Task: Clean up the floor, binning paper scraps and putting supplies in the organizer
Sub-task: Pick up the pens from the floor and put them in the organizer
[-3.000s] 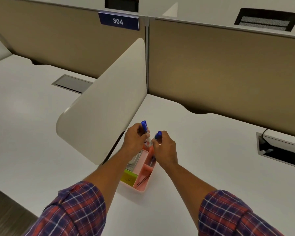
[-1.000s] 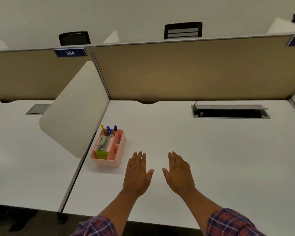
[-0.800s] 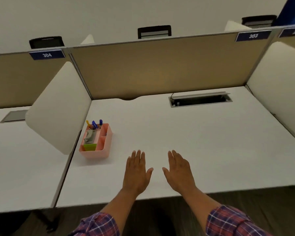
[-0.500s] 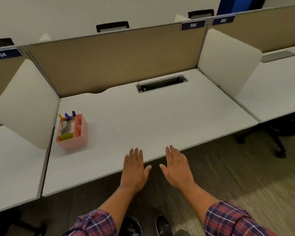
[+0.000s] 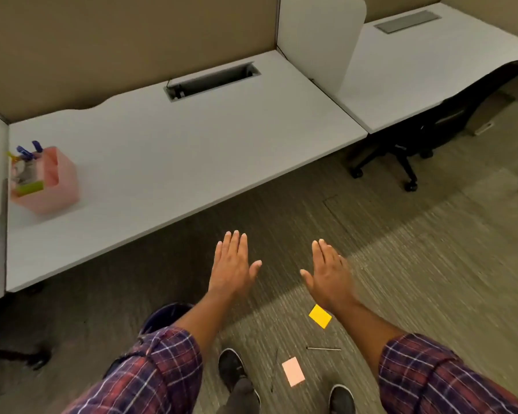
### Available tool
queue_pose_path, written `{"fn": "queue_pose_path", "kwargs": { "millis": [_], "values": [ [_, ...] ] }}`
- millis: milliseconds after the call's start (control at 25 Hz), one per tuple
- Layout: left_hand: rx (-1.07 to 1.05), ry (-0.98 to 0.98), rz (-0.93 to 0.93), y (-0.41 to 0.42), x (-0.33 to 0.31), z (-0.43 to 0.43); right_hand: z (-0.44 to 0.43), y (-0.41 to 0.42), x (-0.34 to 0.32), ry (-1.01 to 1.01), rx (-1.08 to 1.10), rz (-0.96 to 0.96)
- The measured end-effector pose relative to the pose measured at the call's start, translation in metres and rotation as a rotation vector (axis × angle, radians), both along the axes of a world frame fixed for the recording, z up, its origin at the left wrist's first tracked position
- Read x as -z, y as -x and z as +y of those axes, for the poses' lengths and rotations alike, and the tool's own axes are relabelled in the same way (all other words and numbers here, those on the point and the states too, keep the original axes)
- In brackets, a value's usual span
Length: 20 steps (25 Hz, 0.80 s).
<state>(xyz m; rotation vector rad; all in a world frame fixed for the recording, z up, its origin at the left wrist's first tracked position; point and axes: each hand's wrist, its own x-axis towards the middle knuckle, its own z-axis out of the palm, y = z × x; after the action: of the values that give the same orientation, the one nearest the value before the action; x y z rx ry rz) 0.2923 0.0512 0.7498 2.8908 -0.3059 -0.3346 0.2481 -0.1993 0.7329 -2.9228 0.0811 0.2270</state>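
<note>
We have turned from the desk [image 5: 192, 162] and its pink organizer [image 5: 47, 186]; both our left hand [image 5: 232, 265] and right hand [image 5: 331, 271] hang empty, fingers straight and apart. Crouch first for the yellow sticky note [image 5: 320, 316], then the pink note [image 5: 293, 371] and thin pen [image 5: 323, 349] by our shoes.

Pink organizer [image 5: 50, 182] on desk; yellow [image 5: 320, 316] and pink notes [image 5: 293, 371] on carpet.

Table [image 5: 192, 150]: smooth, matt pale laminate. Floor [image 5: 431, 264]: rough ribbed carpet, grey-brown. Organizer [image 5: 57, 186], left edge of frame: pink plastic, slightly glossy. Yellow note [image 5: 320, 316] and pink note [image 5: 293, 371], lower centre: matt paper. Sleeves [image 5: 150, 372]: woven plaid cloth.
</note>
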Motion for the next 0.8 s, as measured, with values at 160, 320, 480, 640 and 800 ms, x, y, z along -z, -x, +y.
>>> {"fn": "queue_pose_path", "kwargs": {
  "millis": [160, 320, 480, 640, 800],
  "values": [
    [-0.015, -0.012, 0.072, 0.066, 0.037, -0.065, -0.089, 0.063, 0.036, -0.045, 0.074, 0.027],
    [-0.073, -0.009, 0.129, 0.129, 0.09, -0.126, -0.162, 0.122, 0.087, -0.047, 0.086, 0.13],
    [-0.16, -0.015, 0.235, 0.179, 0.146, -0.156, -0.203, 0.172, 0.149, -0.04, 0.09, 0.273],
    [-0.187, -0.026, 0.314, 0.205, 0.229, -0.154, -0.216, 0.192, 0.241, -0.094, 0.115, 0.373],
    [-0.234, -0.03, 0.369, 0.194, 0.346, -0.139, -0.204, 0.184, 0.36, -0.42, 0.432, 0.501]
  ]
}}
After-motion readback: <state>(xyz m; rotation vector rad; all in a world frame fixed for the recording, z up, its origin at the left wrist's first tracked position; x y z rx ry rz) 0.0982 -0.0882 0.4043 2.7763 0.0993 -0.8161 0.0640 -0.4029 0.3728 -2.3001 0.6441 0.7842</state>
